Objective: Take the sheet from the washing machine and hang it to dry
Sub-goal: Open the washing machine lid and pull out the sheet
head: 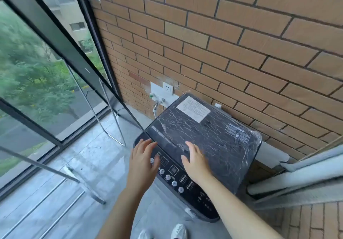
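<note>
A dark top-loading washing machine [213,133] stands against the brick wall, its lid closed and covered in crinkled plastic film. Round buttons line its front control panel [178,181]. My left hand [143,161] hovers with fingers spread over the panel's left end, near the lid's front edge. My right hand [195,161] rests flat, fingers apart, on the front edge of the lid. Neither hand holds anything. The sheet is hidden; no part of it shows. A metal drying rack [111,120] stands to the left of the machine.
A tap [156,99] and a wall socket [168,88] sit on the brick wall behind the machine's left corner. Tall glass windows with dark frames [55,40] run along the left. Rack bars [46,166] cross the grey floor at lower left. Sliding-door rails [297,175] lie at right.
</note>
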Tool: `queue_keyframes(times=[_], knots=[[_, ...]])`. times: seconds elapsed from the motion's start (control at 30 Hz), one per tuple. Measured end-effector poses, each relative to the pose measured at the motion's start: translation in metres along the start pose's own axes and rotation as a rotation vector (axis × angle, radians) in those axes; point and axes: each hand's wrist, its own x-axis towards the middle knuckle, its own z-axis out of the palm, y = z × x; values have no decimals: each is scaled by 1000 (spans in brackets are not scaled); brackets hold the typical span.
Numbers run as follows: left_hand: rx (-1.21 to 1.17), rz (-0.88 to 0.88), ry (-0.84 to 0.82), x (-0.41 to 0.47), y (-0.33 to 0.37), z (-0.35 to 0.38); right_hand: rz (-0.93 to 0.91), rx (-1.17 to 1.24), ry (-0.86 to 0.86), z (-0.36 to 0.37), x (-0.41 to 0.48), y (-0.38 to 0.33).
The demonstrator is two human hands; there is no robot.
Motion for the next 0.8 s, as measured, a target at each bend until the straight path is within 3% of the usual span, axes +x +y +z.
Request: queue_keyframes(times=[0.23,0.47,0.8], knots=[[93,56,-200,40,-7,40,128,-41,-154,11,26,14],[275,249,-569,75,-12,79,183,-142,-188,12,37,28],[560,497,-655,104,-7,90,235,-171,-319,1,38,32]])
